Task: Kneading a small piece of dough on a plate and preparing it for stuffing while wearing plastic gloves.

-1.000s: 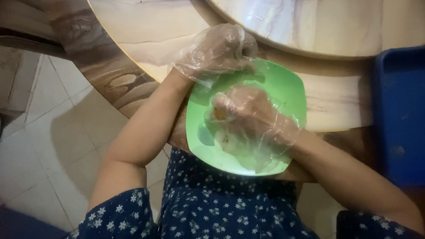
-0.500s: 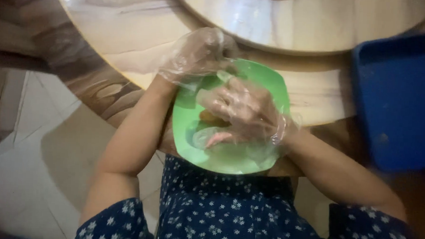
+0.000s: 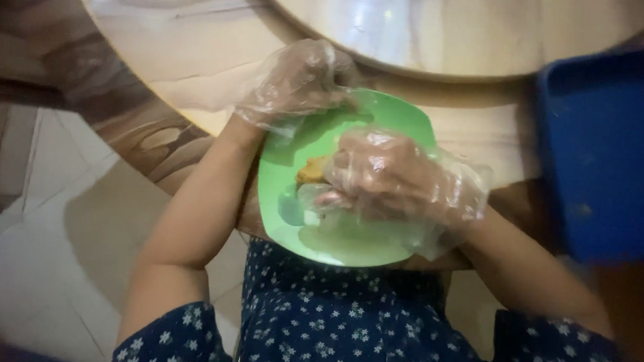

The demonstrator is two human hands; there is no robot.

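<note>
A green square plate [image 3: 348, 242] rests at the near edge of a round wooden table [image 3: 198, 62]. My left hand [image 3: 297, 84], in a clear plastic glove, grips the plate's far left rim. My right hand [image 3: 390, 176], also gloved, is curled over the middle of the plate and presses on a small orange-brown piece of food [image 3: 311, 171]. Most of that food is hidden under my fingers.
A blue plastic tray [image 3: 601, 155] stands at the right on the table. A raised round wooden turntable [image 3: 456, 29] fills the table's far side. Pale floor tiles [image 3: 70, 236] show at the left, and my dark flowered dress [image 3: 345, 324] is below.
My right hand has curled tighter over the food in the plate's middle. The left hand keeps its hold on the rim. The view has shifted slightly.
</note>
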